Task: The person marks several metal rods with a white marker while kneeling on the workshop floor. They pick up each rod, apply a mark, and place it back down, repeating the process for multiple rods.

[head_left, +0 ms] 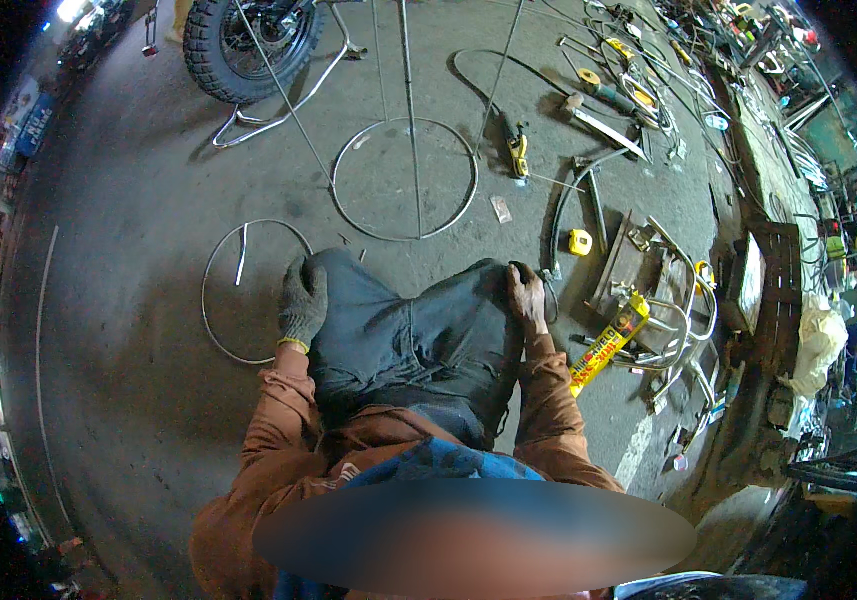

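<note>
My left hand (pixel 304 300), in a grey knit glove with a yellow cuff, lies on the outer side of my left knee, its fingers stretched forward. Bare, my right hand (pixel 527 300) rests over my right knee with nothing visible in it. On the floor beside the left hand is a thin metal ring (pixel 206 285), with a short bent rod (pixel 242 255) inside its outline. Ahead of my knees stands a metal frame of upright rods on a larger round ring (pixel 477 185). A yellow tape measure (pixel 580 242) lies ahead and right of my right hand.
A yellow-handled electrode holder (pixel 518 155) with its cable and a hammer (pixel 604 128) lie ahead right. At right are a yellow printed carton (pixel 609 345), bent metal tubes (pixel 694 345) and tangled cables (pixel 649 100). A knobby-tyred motorcycle wheel (pixel 211 60) stands far left.
</note>
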A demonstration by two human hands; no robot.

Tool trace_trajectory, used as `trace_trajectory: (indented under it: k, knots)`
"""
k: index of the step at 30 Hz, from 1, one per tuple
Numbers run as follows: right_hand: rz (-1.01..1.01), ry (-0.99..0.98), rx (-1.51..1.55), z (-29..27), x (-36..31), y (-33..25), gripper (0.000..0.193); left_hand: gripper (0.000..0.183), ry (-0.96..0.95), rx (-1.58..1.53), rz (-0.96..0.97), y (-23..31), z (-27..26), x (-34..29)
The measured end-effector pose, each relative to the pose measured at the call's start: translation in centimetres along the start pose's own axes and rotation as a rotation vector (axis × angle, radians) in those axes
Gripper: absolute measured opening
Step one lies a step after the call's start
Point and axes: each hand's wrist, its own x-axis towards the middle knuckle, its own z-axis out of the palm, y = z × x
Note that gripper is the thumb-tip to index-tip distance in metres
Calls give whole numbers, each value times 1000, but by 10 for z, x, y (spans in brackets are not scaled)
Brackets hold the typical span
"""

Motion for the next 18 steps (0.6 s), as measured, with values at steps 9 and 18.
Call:
trace_trajectory:
  k: [9,18]
  knots:
    - [-185,243,173,-35,91,-88,34,57,81,63,105,1,-45,86]
    - [-137,-8,-38,-64,120,-244,32,56,-574,345,-42,53,-50,139]
